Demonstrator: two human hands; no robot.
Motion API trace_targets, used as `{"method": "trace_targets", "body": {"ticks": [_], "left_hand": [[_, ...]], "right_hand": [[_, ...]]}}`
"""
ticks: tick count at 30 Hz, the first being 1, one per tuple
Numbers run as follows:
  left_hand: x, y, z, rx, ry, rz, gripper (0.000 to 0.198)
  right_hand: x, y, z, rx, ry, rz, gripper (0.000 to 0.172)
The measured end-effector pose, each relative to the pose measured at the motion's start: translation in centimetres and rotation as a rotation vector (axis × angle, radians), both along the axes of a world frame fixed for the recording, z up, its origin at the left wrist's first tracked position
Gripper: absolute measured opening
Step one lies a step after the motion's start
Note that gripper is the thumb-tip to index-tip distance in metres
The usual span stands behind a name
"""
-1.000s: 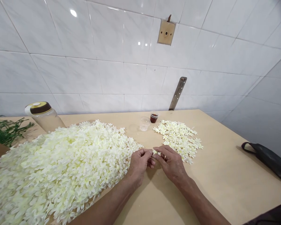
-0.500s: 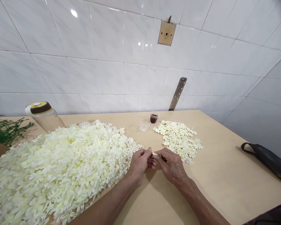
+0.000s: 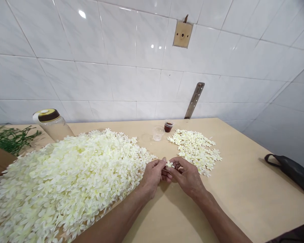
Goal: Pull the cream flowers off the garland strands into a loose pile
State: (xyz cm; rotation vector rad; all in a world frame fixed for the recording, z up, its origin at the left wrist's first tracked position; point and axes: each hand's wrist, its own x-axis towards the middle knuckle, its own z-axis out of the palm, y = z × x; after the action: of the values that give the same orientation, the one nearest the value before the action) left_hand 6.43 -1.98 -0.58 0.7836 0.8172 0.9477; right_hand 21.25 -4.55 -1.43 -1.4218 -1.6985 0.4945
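Between my two hands is one small artificial flower (image 3: 170, 164), white with a pale yellow centre. My left hand (image 3: 154, 173) is closed, its thumb and fingertips pinching at the flower's left side. From the right, my right hand (image 3: 187, 174) pinches the same flower between thumb and curled fingers. The lower fingers of both hands meet beneath it, and the flower's underside is hidden. A large heap of loose white flowers (image 3: 86, 172) spreads left of my left hand. Beyond my right hand lies a smaller, flatter pile of such flowers (image 3: 197, 148).
Behind the hands stand a clear plastic cup (image 3: 157, 134) and a small cup of dark red liquid (image 3: 168, 126). A capped bottle (image 3: 54, 125) and green artificial stems (image 3: 12, 140) are at the left. A black bag (image 3: 291, 172) lies along the right table edge.
The flower between my fingers has turned, and its petals now face up and show more. My hands stay together in nearly the same place; the whole view has shifted slightly.
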Motion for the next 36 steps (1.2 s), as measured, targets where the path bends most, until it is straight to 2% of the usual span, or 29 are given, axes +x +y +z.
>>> {"method": "trace_targets", "body": {"ticks": [3, 8, 14, 18, 26, 31, 36], "left_hand": [[-0.08, 0.05, -0.05, 0.016, -0.004, -0.020, 0.042], [-0.09, 0.07, -0.38, 0.030, 0.058, -0.020, 0.038], [-0.04, 0.06, -0.05, -0.009, 0.011, -0.004, 0.036], [-0.15, 0.18, -0.10, -0.026, -0.009, 0.018, 0.029], [-0.24, 0.26, -0.12, -0.053, -0.026, -0.063, 0.016], [-0.26, 0.34, -0.13, -0.054, -0.029, -0.057, 0.026], [0.05, 0.04, -0.30, 0.012, 0.144, -0.065, 0.039]], "right_hand": [[0.08, 0.07, 0.17, -0.025, 0.037, 0.024, 0.016], [0.00, 0.12, 0.43, -0.066, 0.145, -0.021, 0.032], [-0.20, 0.13, 0.46, 0.176, -0.003, -0.041, 0.018], [-0.23, 0.21, 0.56, 0.279, -0.094, 0.029, 0.020], [0.08, 0.08, 0.11, 0.137, -0.091, -0.003, 0.020], [0.02, -0.05, 0.28, 0.129, -0.158, -0.004, 0.017], [0.10, -0.04, 0.41, 0.150, -0.204, 0.047, 0.020]]}}
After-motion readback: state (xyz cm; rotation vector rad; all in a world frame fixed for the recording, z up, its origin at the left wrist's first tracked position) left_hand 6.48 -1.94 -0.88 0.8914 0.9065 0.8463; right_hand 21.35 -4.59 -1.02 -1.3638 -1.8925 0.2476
